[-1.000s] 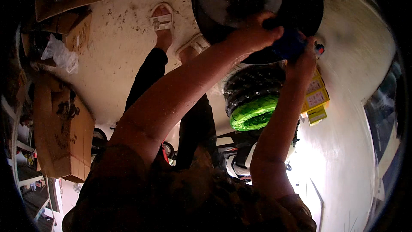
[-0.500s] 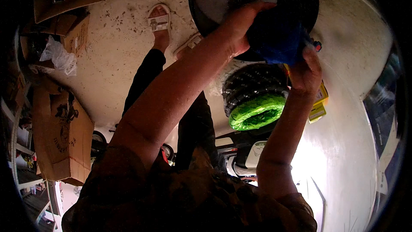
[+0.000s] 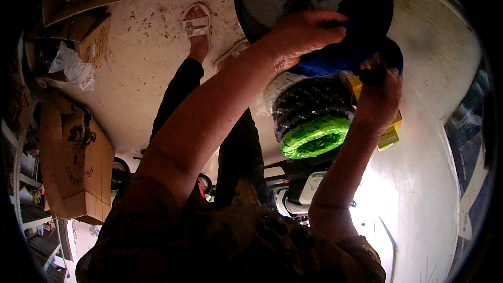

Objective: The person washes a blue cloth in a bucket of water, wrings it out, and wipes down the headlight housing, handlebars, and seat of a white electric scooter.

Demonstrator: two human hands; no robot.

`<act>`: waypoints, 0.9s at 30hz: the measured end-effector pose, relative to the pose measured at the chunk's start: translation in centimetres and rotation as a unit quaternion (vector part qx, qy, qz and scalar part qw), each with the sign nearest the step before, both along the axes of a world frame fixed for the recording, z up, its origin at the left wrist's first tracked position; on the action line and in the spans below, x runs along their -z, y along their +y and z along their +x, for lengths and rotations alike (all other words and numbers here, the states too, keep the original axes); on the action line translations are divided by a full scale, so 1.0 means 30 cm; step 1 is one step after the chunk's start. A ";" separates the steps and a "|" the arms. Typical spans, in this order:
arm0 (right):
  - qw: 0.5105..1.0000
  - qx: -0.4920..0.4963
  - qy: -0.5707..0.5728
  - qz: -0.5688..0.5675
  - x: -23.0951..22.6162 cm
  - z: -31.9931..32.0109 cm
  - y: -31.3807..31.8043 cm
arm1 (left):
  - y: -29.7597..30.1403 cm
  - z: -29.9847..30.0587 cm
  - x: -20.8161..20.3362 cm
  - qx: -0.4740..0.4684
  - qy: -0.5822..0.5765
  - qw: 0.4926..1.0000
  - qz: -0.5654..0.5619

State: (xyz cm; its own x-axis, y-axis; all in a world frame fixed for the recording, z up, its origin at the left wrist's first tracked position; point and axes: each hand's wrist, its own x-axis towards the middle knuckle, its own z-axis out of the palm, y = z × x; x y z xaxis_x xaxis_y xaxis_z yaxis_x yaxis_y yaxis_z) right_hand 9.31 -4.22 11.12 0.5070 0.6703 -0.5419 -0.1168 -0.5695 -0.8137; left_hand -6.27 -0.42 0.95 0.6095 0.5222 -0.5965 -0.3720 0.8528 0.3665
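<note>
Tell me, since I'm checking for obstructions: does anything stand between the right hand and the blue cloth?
Nothing visible does: the right hand has hold of the cloth, beside the tub.

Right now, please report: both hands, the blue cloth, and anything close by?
Right hand holding blue cloth; left hand over black basin, grip unclear. Cloth at basin's near rim. Green ring appears left of right forearm.

L head cam, fisheye, looks dn close-in on L hand [image 3: 304, 34] + R hand [image 3: 381, 93], flr [image 3: 152, 36] beyond.

dim, lower-right glare, black fisheye rim
</note>
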 end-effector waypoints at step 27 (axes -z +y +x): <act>0.981 -0.055 -0.179 -0.048 -0.084 0.023 0.070 | 0.131 -0.099 -0.088 0.027 0.412 0.588 0.695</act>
State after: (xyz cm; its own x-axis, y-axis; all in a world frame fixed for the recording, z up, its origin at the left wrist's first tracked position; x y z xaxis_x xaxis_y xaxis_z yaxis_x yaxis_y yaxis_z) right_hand 10.01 -2.12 13.65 0.6037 0.6866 -0.4052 0.2334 -0.6382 -0.7337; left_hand -9.25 3.51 3.59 0.4501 0.8483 0.2790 0.4353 -0.4812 0.7609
